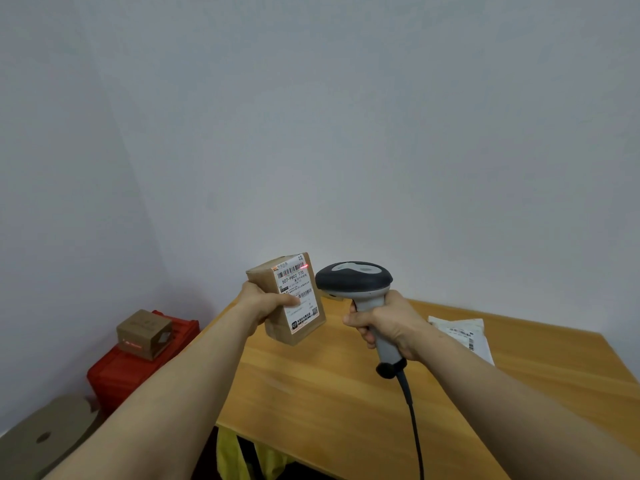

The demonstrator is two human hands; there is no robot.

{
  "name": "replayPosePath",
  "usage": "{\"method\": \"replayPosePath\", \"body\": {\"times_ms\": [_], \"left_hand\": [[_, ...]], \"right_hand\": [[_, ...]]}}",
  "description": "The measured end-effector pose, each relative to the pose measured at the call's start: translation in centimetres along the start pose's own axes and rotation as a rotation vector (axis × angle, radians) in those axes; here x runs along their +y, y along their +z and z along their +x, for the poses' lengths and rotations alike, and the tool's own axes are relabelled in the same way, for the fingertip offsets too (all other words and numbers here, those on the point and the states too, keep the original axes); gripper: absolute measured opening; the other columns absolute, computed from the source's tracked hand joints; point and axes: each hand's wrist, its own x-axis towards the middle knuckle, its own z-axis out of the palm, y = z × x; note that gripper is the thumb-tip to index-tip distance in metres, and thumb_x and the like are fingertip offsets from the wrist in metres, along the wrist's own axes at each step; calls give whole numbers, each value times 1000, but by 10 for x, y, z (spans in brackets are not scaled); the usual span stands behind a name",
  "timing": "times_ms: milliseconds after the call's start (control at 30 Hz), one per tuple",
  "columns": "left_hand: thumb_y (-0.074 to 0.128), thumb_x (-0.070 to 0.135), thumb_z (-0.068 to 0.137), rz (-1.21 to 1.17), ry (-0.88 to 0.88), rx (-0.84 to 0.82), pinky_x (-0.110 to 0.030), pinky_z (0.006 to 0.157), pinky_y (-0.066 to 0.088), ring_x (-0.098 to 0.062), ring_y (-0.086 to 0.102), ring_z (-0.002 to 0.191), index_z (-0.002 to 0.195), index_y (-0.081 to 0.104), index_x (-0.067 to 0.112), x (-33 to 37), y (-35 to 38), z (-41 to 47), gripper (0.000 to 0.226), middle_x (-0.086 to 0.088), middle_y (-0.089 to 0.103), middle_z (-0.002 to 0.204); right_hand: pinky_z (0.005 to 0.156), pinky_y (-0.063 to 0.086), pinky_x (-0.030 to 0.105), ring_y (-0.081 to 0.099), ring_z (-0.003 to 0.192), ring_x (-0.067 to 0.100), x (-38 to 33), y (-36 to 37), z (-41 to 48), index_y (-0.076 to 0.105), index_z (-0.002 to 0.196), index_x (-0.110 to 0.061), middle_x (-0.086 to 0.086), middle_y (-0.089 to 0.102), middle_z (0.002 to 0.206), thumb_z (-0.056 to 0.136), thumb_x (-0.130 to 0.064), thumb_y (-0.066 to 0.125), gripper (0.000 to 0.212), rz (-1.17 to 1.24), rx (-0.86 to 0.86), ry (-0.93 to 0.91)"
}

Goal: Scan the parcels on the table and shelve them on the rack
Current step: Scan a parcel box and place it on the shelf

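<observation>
My left hand (265, 301) grips a small brown cardboard parcel (277, 323) and holds it upright above the wooden table (311, 393). Its white shipping label faces me, with a red scan light at the top right of the barcode. My right hand (384, 325) holds a grey and black barcode scanner (355, 280) by its handle, head close beside the parcel's right edge. The scanner's black cable hangs down over the table. A white plastic mailer parcel (464, 336) lies flat on the table behind my right forearm.
A red plastic crate (114, 372) stands on the floor left of the table, with a small cardboard box (143, 334) on top. A round cardboard piece (45, 434) lies at the lower left. Something yellow (232, 452) shows under the table's front edge. Grey walls meet in a corner behind.
</observation>
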Motion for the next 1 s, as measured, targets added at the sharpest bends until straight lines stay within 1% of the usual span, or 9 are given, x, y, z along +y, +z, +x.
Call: {"method": "replayPosePath", "body": {"times_ms": [67, 233, 367, 500, 600, 767, 833, 933, 1000], "left_hand": [[86, 3, 64, -4, -10, 5, -22, 50, 48, -9, 64, 66, 83, 58, 18, -2, -3, 3, 37, 4, 66, 75], [87, 3, 61, -6, -45, 13, -26, 54, 50, -13, 64, 71, 85, 58, 17, -9, -14, 9, 40, -1, 68, 82], [88, 5, 62, 7, -57, 7, -27, 55, 51, -14, 64, 73, 86, 56, 19, -16, -23, 12, 42, 1, 67, 83], [87, 5, 62, 13, -75, 7, -31, 61, 53, -18, 65, 77, 89, 58, 16, -22, -32, 14, 42, -2, 68, 86], [87, 6, 63, 13, -83, 7, -29, 56, 51, -15, 64, 74, 89, 57, 17, -27, -41, 15, 42, -1, 67, 86], [87, 7, 64, 13, -86, 7, -31, 62, 53, -18, 65, 80, 91, 56, 18, -35, -56, 16, 43, 0, 67, 87], [87, 7, 64, -3, -76, 3, -29, 59, 52, -16, 64, 77, 89, 57, 19, -37, -63, 14, 41, 0, 67, 87], [85, 8, 66, -32, -77, -10, -26, 55, 49, -13, 64, 77, 93, 59, 19, -40, -74, 9, 39, 0, 68, 91], [84, 11, 68, -79, -89, -25, -28, 61, 51, -14, 65, 85, 102, 60, 16, -43, -83, 3, 41, -2, 70, 98]], "right_hand": [[45, 41, 25, 44, 41, 14, -1, 1, 1, 56, 73, -9, 5, 53, 52, 77, -1, 74, 20, -16, -13, -1], [45, 42, 24, 44, 41, 14, -1, 6, 2, 57, 72, -8, 5, 53, 51, 77, -1, 74, 20, -31, -21, 1], [44, 42, 24, 44, 41, 15, -1, 13, 4, 56, 71, -8, 5, 52, 50, 76, -1, 74, 20, -45, -22, 1], [44, 42, 25, 44, 41, 15, -2, 22, 4, 56, 73, -7, 7, 52, 51, 77, -1, 74, 19, -54, -26, 12], [45, 41, 25, 44, 42, 16, -3, 31, 4, 55, 73, -7, 7, 52, 52, 77, 0, 74, 20, -54, -24, 16], [46, 41, 25, 43, 42, 16, -3, 49, 7, 55, 71, -8, 7, 51, 52, 78, 0, 73, 20, -56, -28, 32], [45, 41, 25, 44, 41, 16, -3, 57, 7, 56, 71, -8, 6, 52, 51, 77, 0, 74, 20, -53, -27, 28], [45, 43, 26, 46, 42, 16, -2, 69, 9, 60, 77, -6, 9, 58, 55, 76, -1, 76, 17, -23, -22, 20], [45, 44, 26, 48, 42, 16, -1, 77, 9, 61, 85, -3, 12, 65, 61, 74, -3, 78, 21, 10, 1, 12]]}}
